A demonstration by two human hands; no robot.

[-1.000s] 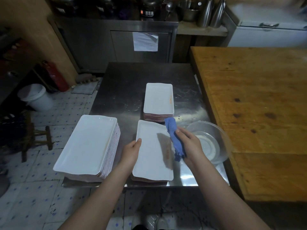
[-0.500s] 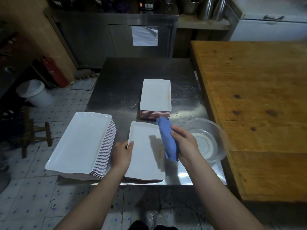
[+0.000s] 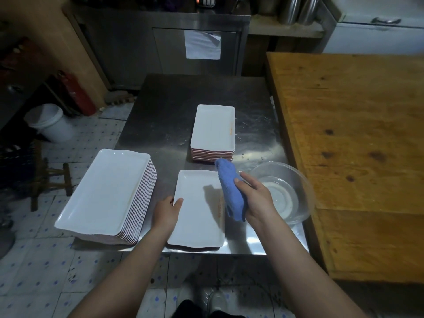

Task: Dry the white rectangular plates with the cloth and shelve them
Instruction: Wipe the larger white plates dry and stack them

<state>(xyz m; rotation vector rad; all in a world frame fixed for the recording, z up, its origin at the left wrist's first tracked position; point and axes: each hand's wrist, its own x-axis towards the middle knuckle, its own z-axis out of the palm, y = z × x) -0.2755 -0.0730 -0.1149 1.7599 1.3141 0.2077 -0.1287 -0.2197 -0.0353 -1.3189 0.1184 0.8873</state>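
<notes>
The fingers of my right hand [image 3: 257,198] curl round the blue cloth [image 3: 231,191], just over the plate's [image 3: 197,210] right side. My left hand [image 3: 166,212] grips its left rim, thumb on top. The plate lies at the table's [image 3: 169,106] near edge, between a tall stack [image 3: 107,189] at the near left corner and a bowl [image 3: 284,193] at the near right.

A wide-angle camera is looking forward and down from the person's head, taking in the steel table [image 3: 174,106] close below and the wooden counter [image 3: 355,134].
</notes>
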